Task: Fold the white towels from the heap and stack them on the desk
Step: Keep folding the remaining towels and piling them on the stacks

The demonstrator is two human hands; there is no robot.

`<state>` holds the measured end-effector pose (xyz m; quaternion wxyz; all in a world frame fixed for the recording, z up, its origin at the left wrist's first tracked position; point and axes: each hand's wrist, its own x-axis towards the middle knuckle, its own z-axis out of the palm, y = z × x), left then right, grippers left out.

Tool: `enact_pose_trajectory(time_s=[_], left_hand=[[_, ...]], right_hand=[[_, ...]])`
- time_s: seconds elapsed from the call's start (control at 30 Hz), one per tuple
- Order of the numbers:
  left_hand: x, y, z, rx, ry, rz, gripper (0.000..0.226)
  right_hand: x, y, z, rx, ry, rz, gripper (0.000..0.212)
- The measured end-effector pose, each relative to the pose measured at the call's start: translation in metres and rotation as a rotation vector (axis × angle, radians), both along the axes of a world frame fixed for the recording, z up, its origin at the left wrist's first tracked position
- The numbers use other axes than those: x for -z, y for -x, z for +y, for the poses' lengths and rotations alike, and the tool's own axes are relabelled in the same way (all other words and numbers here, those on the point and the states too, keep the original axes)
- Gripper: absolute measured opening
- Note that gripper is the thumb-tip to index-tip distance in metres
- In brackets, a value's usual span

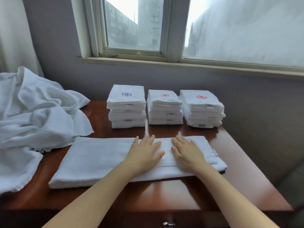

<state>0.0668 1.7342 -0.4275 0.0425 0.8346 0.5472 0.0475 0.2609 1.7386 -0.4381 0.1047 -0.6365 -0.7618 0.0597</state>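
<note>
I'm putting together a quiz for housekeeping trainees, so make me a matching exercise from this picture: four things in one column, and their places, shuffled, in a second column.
Things
1. heap of unfolded towels
2. long half-folded towel
3. blue-emblem stack
4. drawer handle

Places
A. back row, leftmost
B. under the left hand and right hand
C. below the near edge of the desk
D. left end of the desk, crumpled

Pairs: 1-D, 2-B, 3-A, 4-C
</note>
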Motion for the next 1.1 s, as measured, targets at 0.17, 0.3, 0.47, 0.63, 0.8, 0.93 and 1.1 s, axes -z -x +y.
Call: enact_pose_trajectory(time_s=[0.17,0.3,0.47,0.63,0.8,0.93,1.1], left_hand=[[0.006,-0.052,0.01,0.119,-0.001,-0.01,0.057],[0.019,-0.063,0.01,0.123,-0.029,-0.016,0.059],[0.021,-0.062,0.012,0.131,-0.051,-0.014,0.059],[0.019,-0.062,0.008,0.124,-0.036,-0.061,0.058],[-0.002,-0.066,0.003,0.107,0.173,-0.6,0.046],[-0.046,-0.075,-0.002,0.008,0.552,-1.054,0.026],[-0.087,-0.029,-0.003,-0.083,0.589,-1.243,0.046]], right_hand=[[-0.002,-0.053,-0.001,0.234,0.038,-0.038,0.053],[0.0,-0.068,-0.002,0.309,-0.008,0.054,0.062],[-0.004,-0.066,-0.006,0.255,-0.165,0.145,0.054],[-0.024,-0.078,-0.001,0.403,0.064,0.124,0.066],[-0.05,-0.08,0.002,0.308,0.115,0.769,0.084],[-0.076,-0.051,-0.008,0.139,0.09,1.167,0.087],[-0.1,0.008,-0.029,-0.203,0.085,1.257,0.092]])
